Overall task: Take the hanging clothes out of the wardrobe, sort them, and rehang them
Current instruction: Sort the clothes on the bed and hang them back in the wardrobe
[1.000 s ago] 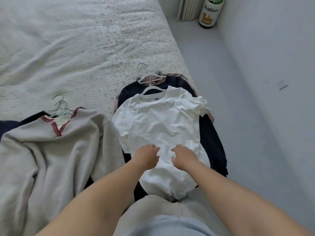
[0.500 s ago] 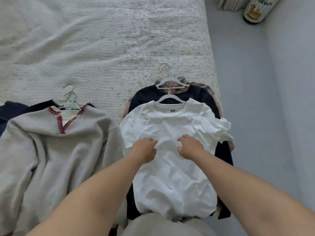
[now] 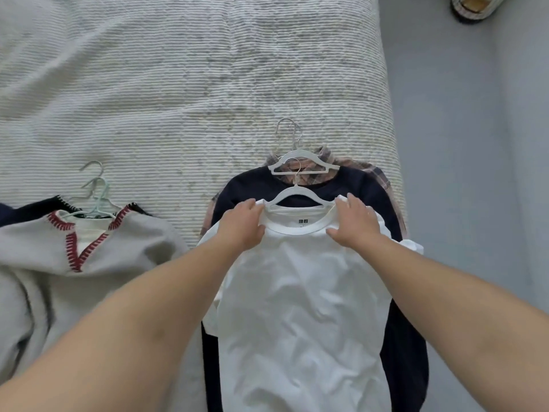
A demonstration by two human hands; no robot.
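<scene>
Both of our hands rest on the shoulders of a white T-shirt (image 3: pixel 300 307) that lies face up on the bed (image 3: pixel 178 84). Our left hand (image 3: pixel 242 226) sits on the shirt's left shoulder with the fingers curled over the fabric edge by the collar, gripping it. Our right hand (image 3: pixel 355 224) lies on the other shoulder with the fingers spread and fairly straight, pressing the cloth flat; the thumb points toward the collar. Our bare forearms reach in from the bottom corners of the view.

Between our hands, the round neckline shows a small label inside, and a white hanger (image 3: pixel 297 197) sits in the collar with its hook pointing away from us.

Under the shirt and showing on either side of our hands is a dark navy garment (image 3: pixel 404 352), spread wider than the shirt. Just beyond our fingertips, a second white hanger (image 3: pixel 303 166) lies over the collar of a plaid garment (image 3: pixel 383 176) at the bottom of the pile; its metal hook rests on the bedspread.

Left of our left arm lies a grey sweater (image 3: pixel 124 242) with red blanket stitching around its V-neck. It tops another pile, with a dark edge peeking out beneath and pale green hangers (image 3: pixel 95 200) at the neck.

Beyond everything stretches the ribbed, off-white bedspread. Right of our right hand, past the bed's edge, is grey floor (image 3: pixel 445 114), with part of a round container (image 3: pixel 472 5) in the far corner.
</scene>
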